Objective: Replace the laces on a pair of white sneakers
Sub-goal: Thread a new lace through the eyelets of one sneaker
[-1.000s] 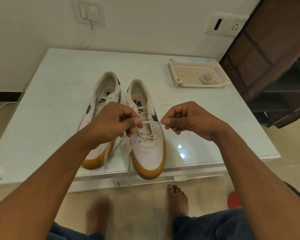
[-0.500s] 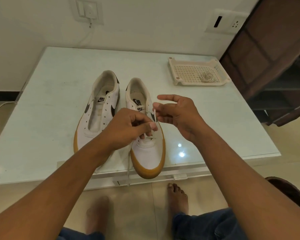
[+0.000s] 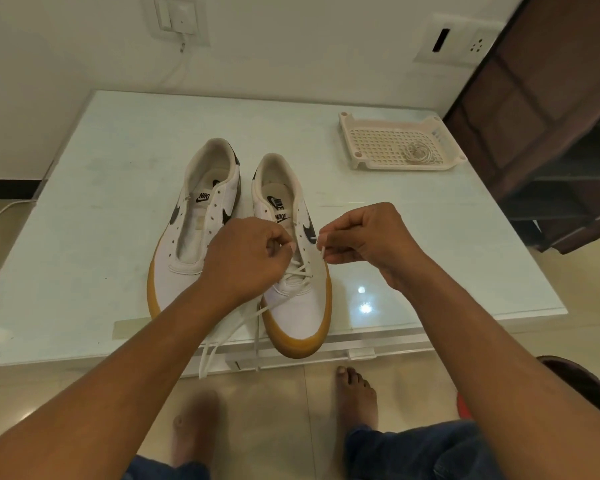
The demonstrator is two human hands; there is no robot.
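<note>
NIKE is printed on the tongue label (image 3: 204, 196) of the unlaced sneaker (image 3: 174, 268); the partly laced sneaker (image 3: 302, 313) shows NIKE on its insole (image 3: 278, 201) and tongue.

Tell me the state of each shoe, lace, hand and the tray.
White gum-soled sneaker on the left: unlaced, eyelets empty.
White gum-soled sneaker on the right: laced through lower eyelets only.
White flat lace: ends hang over the table edge.
Left hand: pinches the lace.
Right hand: pinches the lace tip.
Cream perforated plastic tray: holds a coiled lace.
</note>
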